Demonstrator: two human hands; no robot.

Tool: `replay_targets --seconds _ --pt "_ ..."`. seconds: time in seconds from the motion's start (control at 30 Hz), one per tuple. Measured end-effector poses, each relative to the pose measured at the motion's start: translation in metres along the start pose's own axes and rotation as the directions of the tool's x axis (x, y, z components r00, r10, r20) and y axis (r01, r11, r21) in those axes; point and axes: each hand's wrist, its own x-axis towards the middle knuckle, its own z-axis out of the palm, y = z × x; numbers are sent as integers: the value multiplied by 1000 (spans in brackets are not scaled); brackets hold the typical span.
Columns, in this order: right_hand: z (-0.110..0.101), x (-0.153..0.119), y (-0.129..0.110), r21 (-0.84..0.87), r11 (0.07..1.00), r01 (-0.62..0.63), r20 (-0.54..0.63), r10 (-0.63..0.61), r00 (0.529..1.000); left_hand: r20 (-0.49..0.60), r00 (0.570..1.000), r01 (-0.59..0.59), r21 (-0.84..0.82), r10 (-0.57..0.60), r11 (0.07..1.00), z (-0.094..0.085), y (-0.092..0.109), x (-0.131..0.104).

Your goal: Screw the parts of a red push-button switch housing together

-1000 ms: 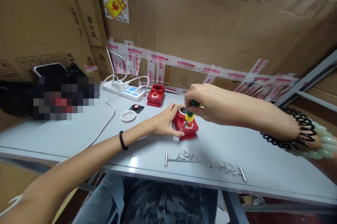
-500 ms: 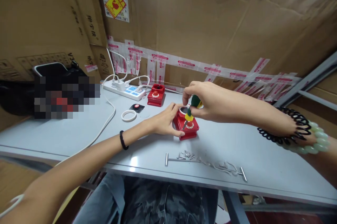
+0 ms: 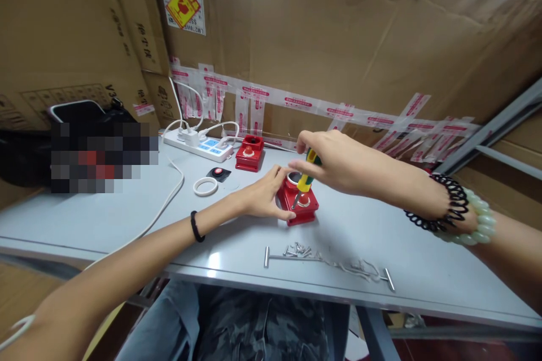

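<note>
My left hand (image 3: 267, 194) grips the left side of a red box-shaped unit (image 3: 305, 213), with the thumb along its front and the fingers behind. The unit has a white-rimmed round opening at the back and a red dome on its top face. Above it, my right hand (image 3: 324, 157) is closed round the handle of a yellow and green screwdriver (image 3: 305, 180). Its shaft points down to the unit's front left corner, close to my left thumb. Whether the tip sits in a screw is too small to tell.
A second red unit (image 3: 249, 160) stands near a white power strip (image 3: 199, 146). A white ring (image 3: 205, 186) and a small black part with a red button (image 3: 218, 172) lie to the left. Screws (image 3: 298, 249) and a metal rod with cross-ends (image 3: 277, 257) lie near the front edge.
My right hand has turned the screwdriver, so more yellow shows on its handle, and my right wrist has shifted left. My left hand stays on the red unit.
</note>
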Motion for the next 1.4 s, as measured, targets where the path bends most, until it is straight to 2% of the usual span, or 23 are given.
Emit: replay_targets --seconds 0.07,0.2,0.37,0.5,0.57,0.7,0.87,1.03,1.23,1.4 --pt "-1 1 2 23 1000 17 15 -17 1000 -4 1000 10 -3 -10 1000 -1 1 0" --pt "-4 0 2 95 988 122 40 -127 991 -3 1000 3 -21 -3 1000 -2 2 0" --pt "-5 0 1 60 998 -15 35 13 999 6 1000 20 -19 -20 1000 -2 2 1" --pt "-5 -1 5 139 990 24 69 -33 997 -5 1000 4 -29 -4 1000 -1 1 1" --pt "-5 -1 6 123 992 -6 90 -5 996 0 1000 12 -22 -12 1000 0 1 1" --pt "-5 -2 9 34 997 -67 38 66 997 0 1000 16 -16 -16 1000 -1 3 1" --pt "-7 -4 12 104 994 42 92 -52 994 9 1000 24 -33 -23 999 -3 6 1" --pt "-3 -6 14 -2 996 -85 56 85 995 6 1000 10 -16 -10 1000 -2 4 0" --pt "-3 -6 19 83 996 27 49 -32 998 10 1000 19 -18 -18 1000 -1 3 0" --pt "-2 -6 17 7 996 -91 50 90 995 11 1000 14 -14 -14 1000 -1 3 1"
